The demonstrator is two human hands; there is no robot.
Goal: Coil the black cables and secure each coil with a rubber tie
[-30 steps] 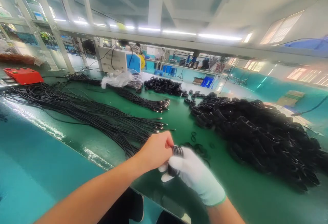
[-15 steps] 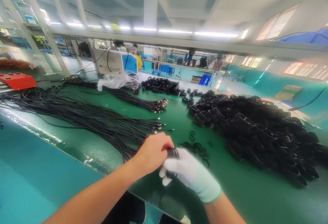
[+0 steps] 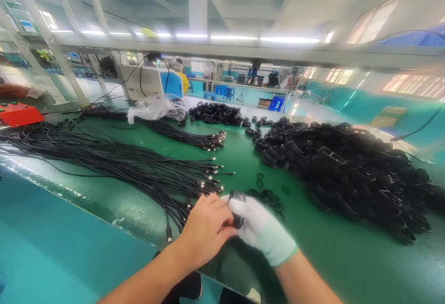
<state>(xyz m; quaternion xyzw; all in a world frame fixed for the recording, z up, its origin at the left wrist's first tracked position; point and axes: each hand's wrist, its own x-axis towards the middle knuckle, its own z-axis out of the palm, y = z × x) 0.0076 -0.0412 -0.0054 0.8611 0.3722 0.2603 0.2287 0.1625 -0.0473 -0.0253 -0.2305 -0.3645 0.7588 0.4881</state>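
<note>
I hold a small black coil of wire (image 3: 238,209) between my two hands, low in the middle of the view, just above the green table (image 3: 323,267). My right hand (image 3: 261,230) wears a white glove, and its fingers are curled tight around the coil. My left hand (image 3: 206,231) is bare. Its fingers are bent and press on the left side of the coil, so both hands grip it together.

Just past the coil, at about 1 o'clock, lie a few loose black rings (image 3: 267,198) flat on the table. Two more little rings (image 3: 259,180) sit a bit further off at 12 o'clock.

At 10 o'clock a long bunch of black wires (image 3: 114,160) lies spread across the table, with the metal ends pointing toward my hands. One end hangs near the table edge by my left wrist. A second, thinner bunch (image 3: 187,137) lies further back at 11 o'clock.

At 2 o'clock there is a big heap of black coils (image 3: 351,174). A smaller heap (image 3: 215,112) sits far back at 12 o'clock, next to a clear plastic bag (image 3: 151,108). A red box (image 3: 17,113) is far off at 9 o'clock.
</note>
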